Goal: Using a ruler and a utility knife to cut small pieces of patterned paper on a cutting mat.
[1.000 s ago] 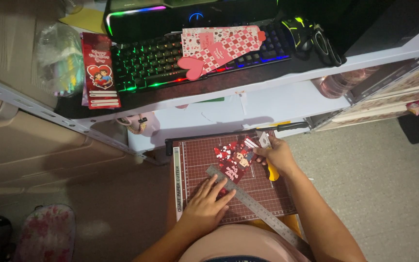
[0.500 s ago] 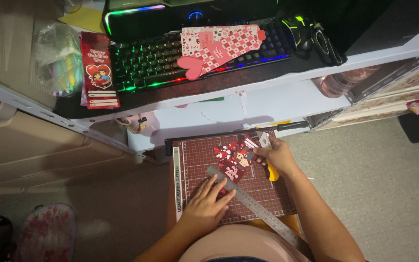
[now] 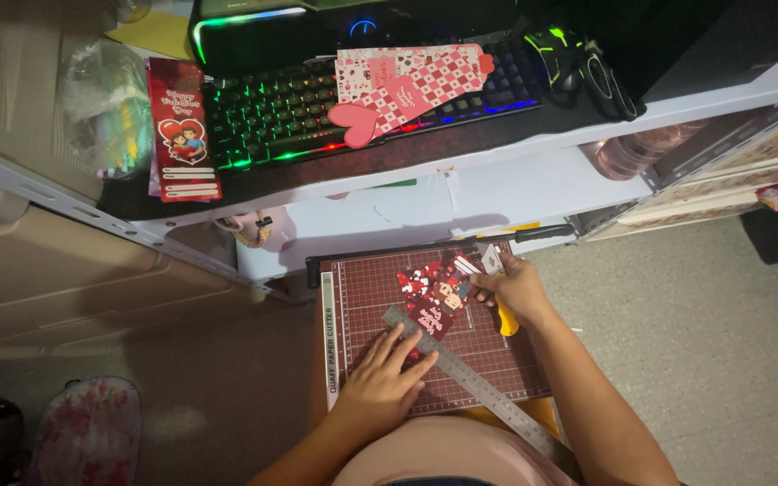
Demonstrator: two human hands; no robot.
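A dark red gridded cutting mat (image 3: 371, 288) lies on my lap. On it sits a red printed card with hearts and small figures (image 3: 432, 297). A metal ruler (image 3: 474, 382) runs diagonally across the card's lower edge. My left hand (image 3: 387, 373) presses flat on the ruler's upper end, fingers spread. My right hand (image 3: 515, 286) is closed around a yellow-handled craft knife (image 3: 507, 321), with the blade end near the card's upper right corner.
A dark desk shelf holds a backlit keyboard (image 3: 272, 117), a pink checked heart envelope (image 3: 407, 81), a red printed bookmark card (image 3: 182, 135) and a plastic bag (image 3: 105, 103). A white lower shelf (image 3: 425, 202) sits behind the mat. A floral slipper (image 3: 87, 432) lies at the lower left.
Both hands stay where they were on the ruler and the knife. Nothing has visibly moved.
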